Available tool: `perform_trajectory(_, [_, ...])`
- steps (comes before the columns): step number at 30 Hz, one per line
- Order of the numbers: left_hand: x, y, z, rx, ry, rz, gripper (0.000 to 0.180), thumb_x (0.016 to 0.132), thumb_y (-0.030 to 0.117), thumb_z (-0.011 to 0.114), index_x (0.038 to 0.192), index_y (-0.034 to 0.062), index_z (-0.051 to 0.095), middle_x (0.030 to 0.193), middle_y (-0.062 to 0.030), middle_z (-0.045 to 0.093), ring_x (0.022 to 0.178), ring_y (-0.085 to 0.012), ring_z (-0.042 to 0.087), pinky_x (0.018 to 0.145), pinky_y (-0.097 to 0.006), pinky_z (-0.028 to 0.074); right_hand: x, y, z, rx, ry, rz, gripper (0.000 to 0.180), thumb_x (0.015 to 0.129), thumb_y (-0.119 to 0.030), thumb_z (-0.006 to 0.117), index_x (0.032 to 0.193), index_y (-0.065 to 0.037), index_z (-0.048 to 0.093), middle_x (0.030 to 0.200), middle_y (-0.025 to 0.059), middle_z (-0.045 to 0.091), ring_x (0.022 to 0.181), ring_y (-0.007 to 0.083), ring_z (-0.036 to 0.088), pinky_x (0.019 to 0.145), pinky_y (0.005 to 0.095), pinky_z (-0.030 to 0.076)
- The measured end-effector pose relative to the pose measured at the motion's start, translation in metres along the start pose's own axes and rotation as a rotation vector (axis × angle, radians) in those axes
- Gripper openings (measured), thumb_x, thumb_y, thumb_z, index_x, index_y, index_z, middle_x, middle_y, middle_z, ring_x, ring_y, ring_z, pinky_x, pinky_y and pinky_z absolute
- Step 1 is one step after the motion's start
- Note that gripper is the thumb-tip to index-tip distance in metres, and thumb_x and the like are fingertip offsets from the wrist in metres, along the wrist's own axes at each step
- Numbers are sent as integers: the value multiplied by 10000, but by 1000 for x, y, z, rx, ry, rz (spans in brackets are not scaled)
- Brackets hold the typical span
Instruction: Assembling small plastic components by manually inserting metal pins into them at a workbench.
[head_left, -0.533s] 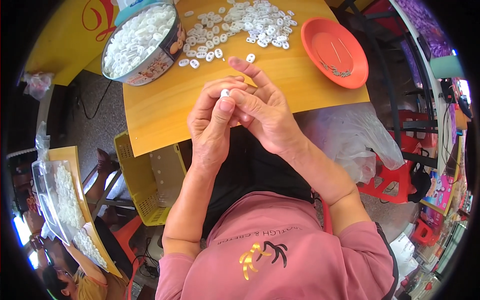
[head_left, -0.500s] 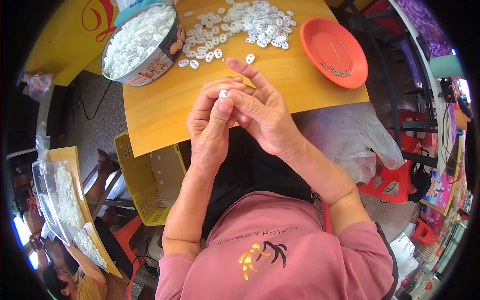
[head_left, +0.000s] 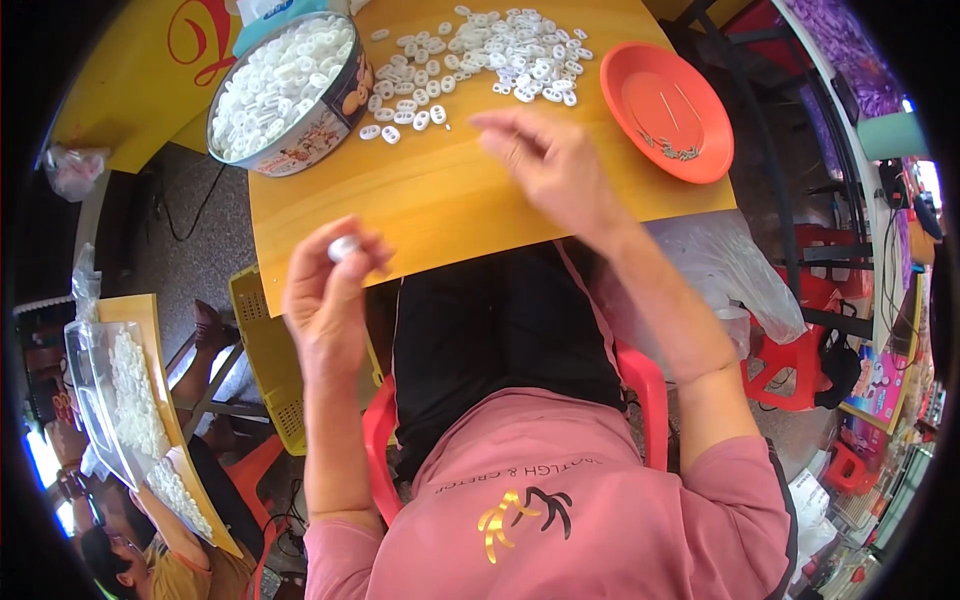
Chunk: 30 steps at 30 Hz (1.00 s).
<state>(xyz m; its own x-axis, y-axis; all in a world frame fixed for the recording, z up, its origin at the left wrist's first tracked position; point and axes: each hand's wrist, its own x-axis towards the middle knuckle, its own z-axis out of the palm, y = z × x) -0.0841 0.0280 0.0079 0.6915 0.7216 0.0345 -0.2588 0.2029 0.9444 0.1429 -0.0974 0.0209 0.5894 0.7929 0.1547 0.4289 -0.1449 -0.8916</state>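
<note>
Low over the near left part of the table, my left hand (head_left: 328, 305) pinches a small white oval plastic piece (head_left: 343, 248) between thumb and fingers. My right hand (head_left: 560, 172) reaches over the middle of the table, its fingers stretched forward and slightly blurred. Thumb and forefinger look apart, and no piece shows between them; what lies under the fingers is hidden. Just beyond the fingertips spreads a loose heap of white oval pieces with two holes (head_left: 515, 55). A tiny pale bit (head_left: 448, 127) lies on the wood beside the right fingertips.
A round printed tin (head_left: 300, 145) full of white pieces stands at the table's far left. On the right, an orange-red plate (head_left: 625, 85) holds thin needle-like rods and small metal bits. A yellow crate (head_left: 262, 350) and a clear plastic bag (head_left: 725, 270) are below. A co-worker (head_left: 185, 560) sits lower left.
My hands have separated. The left drew down and left with the white piece; the right moved forward and right toward the heap, covering where a single piece lay.
</note>
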Motion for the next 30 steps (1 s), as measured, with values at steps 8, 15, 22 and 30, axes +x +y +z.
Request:
perform_trajectory(8, [-57, 17, -131, 486, 338, -133, 264, 930, 134, 654, 1158, 5, 620, 908, -27, 624, 742, -79, 576, 666, -191, 443, 63, 32, -39, -800, 132, -477, 114, 850, -121, 675, 948, -125, 733, 911, 58, 608, 826, 242, 635, 722, 377, 534])
perform_trajectory(15, [-101, -26, -200, 988, 448, -144, 380, 922, 142, 662, 1262, 2, 568, 1105, -77, 626, 1041, -156, 587, 923, -278, 459, 77, 38, -31, -928, -1, -554, 66, 823, -123, 687, 875, -90, 710, 947, 45, 590, 914, 234, 615, 742, 378, 529])
perform_trajectory(22, [-84, 1, -128, 749, 181, -215, 218, 942, 92, 607, 1121, -29, 627, 926, -41, 636, 821, -93, 595, 730, -221, 469, 79, 48, -27, -975, 15, -776, 43, 795, -89, 649, 803, -51, 669, 821, 75, 614, 851, 236, 629, 688, 367, 547])
perform_trajectory(30, [-10, 11, 12, 554, -178, 51, 128, 887, -23, 618, 1005, -31, 668, 860, -82, 669, 756, -142, 632, 699, -248, 492, 67, 43, -34, -618, 80, -563, 62, 806, -81, 636, 842, -46, 672, 853, 90, 653, 807, 271, 651, 701, 380, 540])
